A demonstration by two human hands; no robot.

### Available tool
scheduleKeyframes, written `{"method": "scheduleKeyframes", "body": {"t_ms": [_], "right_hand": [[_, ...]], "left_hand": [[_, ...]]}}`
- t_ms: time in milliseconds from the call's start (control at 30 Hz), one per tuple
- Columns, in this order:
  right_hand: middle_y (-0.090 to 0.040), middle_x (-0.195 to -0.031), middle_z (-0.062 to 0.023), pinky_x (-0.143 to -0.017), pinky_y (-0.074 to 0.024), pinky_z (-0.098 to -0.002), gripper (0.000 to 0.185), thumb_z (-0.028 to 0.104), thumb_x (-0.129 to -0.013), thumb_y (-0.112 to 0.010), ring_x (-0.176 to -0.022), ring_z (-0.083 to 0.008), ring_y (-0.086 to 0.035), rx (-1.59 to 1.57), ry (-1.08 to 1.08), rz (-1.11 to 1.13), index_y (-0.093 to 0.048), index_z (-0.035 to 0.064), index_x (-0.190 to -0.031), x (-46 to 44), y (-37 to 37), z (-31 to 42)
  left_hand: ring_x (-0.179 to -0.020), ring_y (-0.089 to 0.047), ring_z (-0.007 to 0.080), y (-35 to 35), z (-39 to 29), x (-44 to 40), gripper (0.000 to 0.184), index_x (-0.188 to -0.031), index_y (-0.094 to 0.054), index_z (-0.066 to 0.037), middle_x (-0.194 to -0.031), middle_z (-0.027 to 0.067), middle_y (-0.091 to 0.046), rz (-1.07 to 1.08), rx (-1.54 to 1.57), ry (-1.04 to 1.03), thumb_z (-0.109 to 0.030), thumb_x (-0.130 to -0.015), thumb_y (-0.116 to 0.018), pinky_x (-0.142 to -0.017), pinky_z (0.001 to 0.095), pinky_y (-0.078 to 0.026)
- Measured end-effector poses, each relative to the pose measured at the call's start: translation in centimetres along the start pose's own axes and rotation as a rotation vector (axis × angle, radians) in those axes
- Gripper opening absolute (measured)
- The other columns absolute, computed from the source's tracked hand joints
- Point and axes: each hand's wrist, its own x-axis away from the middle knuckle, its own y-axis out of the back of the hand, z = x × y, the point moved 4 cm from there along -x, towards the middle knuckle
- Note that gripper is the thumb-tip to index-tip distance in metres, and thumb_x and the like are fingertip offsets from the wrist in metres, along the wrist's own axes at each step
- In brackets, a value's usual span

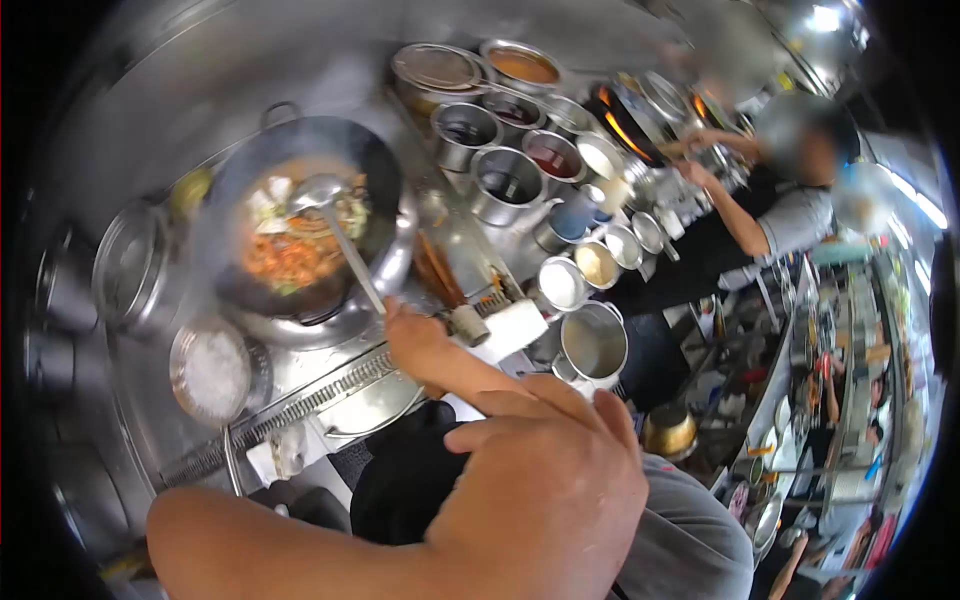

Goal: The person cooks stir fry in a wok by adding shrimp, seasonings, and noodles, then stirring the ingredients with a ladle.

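My right hand (418,345) is closed around the handle of a metal ladle (350,245). The ladle's bowl lies on the food in a dark wok (228,205). Orange-red pieces, white chunks and green bits make up the food (285,255), with a brownish liquid around it and haze above. Close to the camera, my left hand (550,480) is raised with its back towards me, overlapping my right forearm. Its thumb stands apart from the other fingers, which are partly bent and partly out of sight. Nothing shows in that hand.
A strainer-like round pan (212,372) sits beside the wok. Several metal pots of sauces, one a dark sauce (508,185), stand behind it, with white-filled bowls (562,284) nearer. A large pot (594,340) stands at the counter edge. A co-worker (760,200) handles a flaming wok (630,125).
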Motion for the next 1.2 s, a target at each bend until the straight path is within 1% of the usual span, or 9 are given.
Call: {"method": "scheduleKeyframes", "body": {"t_ms": [67, 167, 300, 400, 467, 533, 667, 933, 1200], "right_hand": [[-0.062, -0.099, -0.0191, -0.068, -0.0562, -0.0404, 0.036, 0.008, -0.084, -0.053, -0.084, -0.0336, -0.067, 0.181, 0.053, -0.195, -0.049, -0.0068, -0.117, -2.9, -3.9, -3.0], [-0.066, -0.09, -0.0209, -0.068, -0.053, -0.0447, 0.034, 0.012, -0.085, -0.056, -0.08, -0.0357, -0.067, 0.072, -0.054, -0.31, -0.055, -0.0032, -0.115, -2.7, 3.3, -0.4], [-0.064, -0.077, -0.0154, -0.055, -0.0515, -0.0376, 0.032, 0.015, -0.087, -0.057, -0.064, -0.0255, -0.064, -0.127, 0.052, -0.163, -0.058, 0.0001, -0.115, -4.8, 0.9, -2.4], [-0.057, -0.063, -0.0088, -0.046, -0.047, -0.032, 0.031, 0.018, -0.089, -0.058, -0.048, -0.0152, -0.055, -0.478, -0.028, 0.041, -0.058, 0.0047, -0.117, -1.4, 4.5, -1.4], [-0.054, -0.057, -0.0049, -0.041, -0.043, -0.029, 0.029, 0.019, -0.09, -0.059, -0.041, -0.0107, -0.05, -0.565, -0.168, 0.101, -0.059, 0.004, -0.115, 0.0, 6.9, -0.5], [-0.053, -0.057, -0.0031, -0.039, -0.0397, -0.0277, 0.025, 0.018, -0.09, -0.058, -0.041, -0.0095, -0.049, -0.513, -0.089, 0.021, -0.059, 0.0024, -0.11, 0.5, 6.6, -0.3], [-0.053, -0.057, -0.0049, -0.039, -0.0384, -0.03, 0.018, 0.017, -0.09, -0.058, -0.041, -0.0113, -0.05, -0.61, 0.049, 0.024, -0.058, 0.0013, -0.098, 2.2, 6.8, 0.6], [-0.052, -0.058, -0.0056, -0.041, -0.0409, -0.0314, 0.016, 0.013, -0.09, -0.058, -0.042, -0.0137, -0.05, -0.448, 0.19, -0.01, -0.056, 0.0014, -0.101, 1.1, 6.7, 2.1], [-0.049, -0.059, -0.0015, -0.039, -0.0384, -0.0269, 0.022, 0.014, -0.092, -0.055, -0.042, -0.0106, -0.049, -0.488, 0.185, 0.044, -0.056, -0.0003, -0.108, -0.6, 7.4, 0.3]], "left_hand": [[-0.065, -0.06, 0.0188, 0.9, 0.8, 2.8, 0.033, -0.086, -0.063, 0.004, -0.079, 0.014, -0.063, -0.052, 0.206, 0.046, -0.02, -0.063, -0.066, -0.052, 0.0329, -0.05], [-0.067, -0.061, 0.02, 1.5, 1.2, 6.8, 0.028, -0.084, -0.064, 0.003, -0.081, 0.0144, -0.063, -0.096, 0.182, 0.116, -0.019, -0.067, -0.065, -0.051, 0.0329, -0.051], [-0.064, -0.066, 0.0309, 0.2, 2.6, 12.0, 0.038, -0.107, -0.061, 0.007, -0.082, 0.0236, -0.064, -0.243, 0.048, 0.362, -0.02, -0.08, -0.058, -0.046, 0.0394, -0.053], [-0.066, -0.065, 0.0337, -3.6, 3.5, 14.9, 0.033, -0.101, -0.06, 0.007, -0.081, 0.0213, -0.062, -0.118, 0.633, 0.308, -0.017, -0.078, -0.058, -0.05, 0.0415, -0.053], [-0.08, -0.06, 0.0366, -12.3, 6.9, 14.4, 0.015, -0.09, -0.054, 0.0, -0.086, 0.02, -0.058, -0.302, 0.535, 0.445, -0.014, -0.085, -0.058, -0.074, 0.0455, -0.048], [-0.086, -0.055, 0.0351, -24.9, 10.3, 13.2, 0.015, -0.091, -0.055, 0.001, -0.089, 0.0179, -0.055, -0.482, 0.318, 0.671, -0.01, -0.082, -0.06, -0.077, 0.045, -0.045], [-0.083, -0.052, 0.0299, -34.6, 13.1, 12.2, 0.017, -0.087, -0.059, -0.002, -0.084, 0.0126, -0.056, -0.469, 0.181, 0.856, -0.017, -0.082, -0.064, -0.076, 0.0404, -0.041], [-0.088, -0.056, 0.0272, -29.9, 11.4, 9.1, 0.019, -0.085, -0.062, -0.007, -0.084, 0.011, -0.062, -0.543, -0.145, 0.942, -0.026, -0.086, -0.059, -0.077, 0.0401, -0.043], [-0.074, -0.062, 0.0322, -33.9, 13.4, 8.2, 0.012, -0.079, -0.055, -0.006, -0.071, 0.0123, -0.061, -0.593, 0.225, 0.946, -0.016, -0.084, -0.058, -0.066, 0.045, -0.044]]}}
